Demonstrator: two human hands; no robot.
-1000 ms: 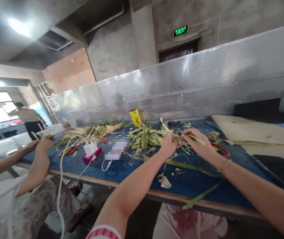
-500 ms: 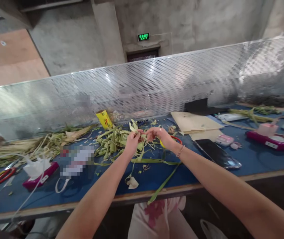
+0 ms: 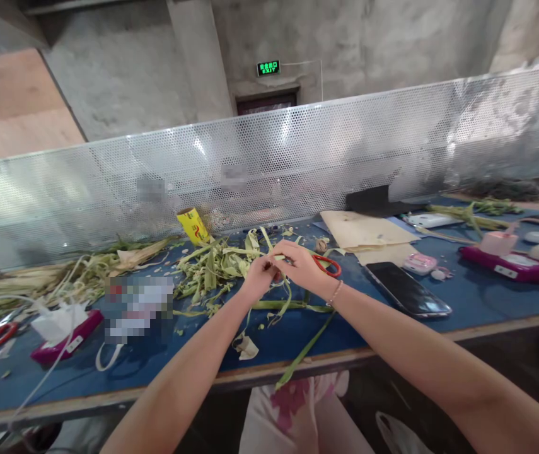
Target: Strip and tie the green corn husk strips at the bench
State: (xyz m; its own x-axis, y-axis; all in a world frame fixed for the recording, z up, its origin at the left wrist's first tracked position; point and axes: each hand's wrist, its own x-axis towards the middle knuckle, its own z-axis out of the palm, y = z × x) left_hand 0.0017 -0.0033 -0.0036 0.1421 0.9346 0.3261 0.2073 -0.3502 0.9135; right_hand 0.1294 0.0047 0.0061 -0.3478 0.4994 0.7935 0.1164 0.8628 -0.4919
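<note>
My left hand (image 3: 257, 277) is closed, its fingertips pinched together over the middle of the table. My right hand (image 3: 300, 265) meets it from the right, fingers curled and closed, with a wrist bracelet below. A pale green leaf strip (image 3: 266, 238) sticks up from between the two hands; the exact grip is hidden by the fingers. Behind and left of the left hand lies a heap of plant leaves and stems (image 3: 212, 268). A red scissors handle (image 3: 330, 267) shows just beyond the right hand. Long green leaf blades (image 3: 304, 359) lie below the hands, one hanging over the table edge.
A yellow box (image 3: 193, 226) stands by the perforated metal screen (image 3: 250, 170). On the right are brown paper (image 3: 368, 230), a black phone (image 3: 406, 290) and a magenta power strip (image 3: 505, 263). Another power strip (image 3: 68, 340) with cables and more dried stalks (image 3: 46, 277) lie left.
My right hand has moved left and closed in against my left hand, its fingers now curled over the leaf strip. The view has shifted slightly.
</note>
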